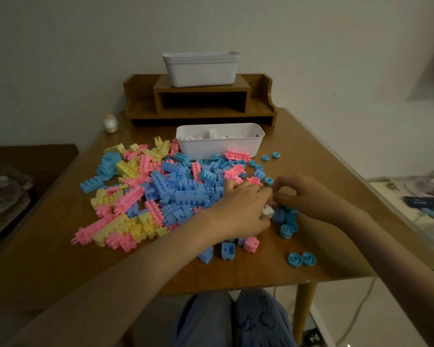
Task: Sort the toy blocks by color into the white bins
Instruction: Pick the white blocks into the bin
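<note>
Head view, L hand pinching white block — R hand curled beside it, hold unclear.

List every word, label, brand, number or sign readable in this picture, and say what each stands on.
No text can be read here.
Dark flat item at the right edge: pale marks, too blurred to read.
Trousers: a line drawing, no letters visible.
White bin, stacked bins, toy blocks and the white block held by the left hand: no markings visible.
</note>
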`<state>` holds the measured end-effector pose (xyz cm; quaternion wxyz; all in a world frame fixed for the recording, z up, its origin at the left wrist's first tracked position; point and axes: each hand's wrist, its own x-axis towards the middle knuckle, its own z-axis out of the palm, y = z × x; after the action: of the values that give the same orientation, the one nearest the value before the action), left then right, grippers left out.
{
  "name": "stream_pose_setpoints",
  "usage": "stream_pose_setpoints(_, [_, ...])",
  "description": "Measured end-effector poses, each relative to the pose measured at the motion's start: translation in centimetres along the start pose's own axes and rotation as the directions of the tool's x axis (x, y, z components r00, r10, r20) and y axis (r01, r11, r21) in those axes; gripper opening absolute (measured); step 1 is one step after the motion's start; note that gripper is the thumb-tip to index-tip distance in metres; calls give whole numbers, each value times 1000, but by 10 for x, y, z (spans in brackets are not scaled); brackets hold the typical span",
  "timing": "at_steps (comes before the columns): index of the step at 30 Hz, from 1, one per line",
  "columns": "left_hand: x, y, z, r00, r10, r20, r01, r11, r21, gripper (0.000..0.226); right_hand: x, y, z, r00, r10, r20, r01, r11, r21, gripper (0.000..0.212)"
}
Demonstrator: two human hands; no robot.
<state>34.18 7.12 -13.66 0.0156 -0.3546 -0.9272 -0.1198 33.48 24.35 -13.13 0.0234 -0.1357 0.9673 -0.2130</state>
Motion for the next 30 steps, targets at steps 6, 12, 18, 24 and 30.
stream_pose_setpoints(6, [-2, -27, -32, 969, -89, -231, 15, 953, -304, 17, 21, -15, -14, 985, -97, -144, 121, 979, 164, 8])
stream_pose_setpoints(12, [25, -84, -50, 872, -402, -279, 313, 896, -314, 11, 78, -31, -20, 962, -54, -266, 127, 955, 266, 12])
stream_pose_setpoints(18, [62, -125, -58, 737, -535, -414, 475, 845, -245, 6, 141, -36, -14, 903, 42, -427, 89, 955, 283, 21])
stream_pose_setpoints(24, [88, -153, -53, 710, -576, -405, 440, 812, -383, 25, 176, -10, -11, 936, 180, -302, -109, 965, 237, 41])
stream_pose_setpoints(30, [102, -166, -45, 886, -459, -64, 430, 866, -257, 57, 177, 2, -6, 996, 74, -52, -78, 994, -80, 57])
